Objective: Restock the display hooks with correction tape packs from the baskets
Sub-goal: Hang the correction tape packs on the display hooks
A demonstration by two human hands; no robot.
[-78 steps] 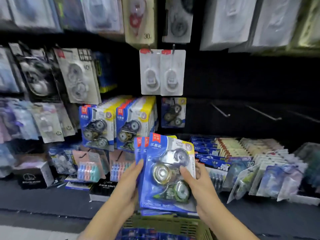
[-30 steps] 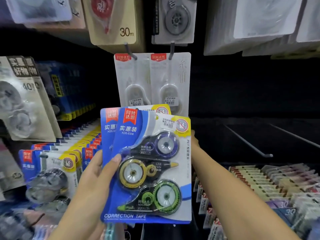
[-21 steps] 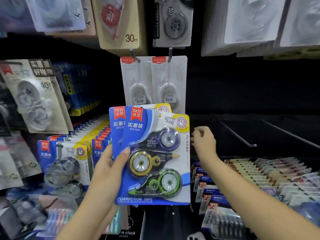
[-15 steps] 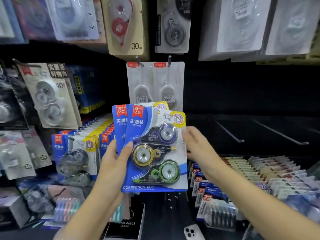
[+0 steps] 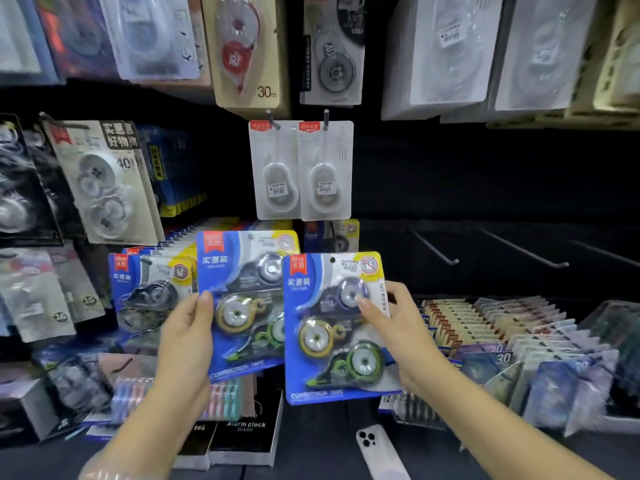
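Observation:
My left hand point(image 5: 188, 327) grips a blue correction tape pack point(image 5: 242, 299) by its left edge, thumb on the front. My right hand point(image 5: 394, 327) holds a second, identical blue pack point(image 5: 332, 327) by its right edge, thumb on the purple tape wheel. This pack sits lower and to the right, overlapping the first. Each pack shows a purple, a yellow and a green dispenser. Behind them a row of the same packs point(image 5: 149, 296) hangs on hooks. One more of these packs point(image 5: 332, 233) hangs behind, under two white packs point(image 5: 301, 171). Bare hooks point(image 5: 436, 249) stick out at the right.
Other tape packs hang along the top and left of the dark panel. Flat stationery stacks point(image 5: 485, 327) fill the shelf at the right. A white phone point(image 5: 379, 448) and black alarm clock boxes point(image 5: 242, 441) lie on the shelf below my hands. No basket is in view.
The two packs were stacked in my left hand. My right hand reached toward the panel, came back, and has drawn the front pack off to the right and down.

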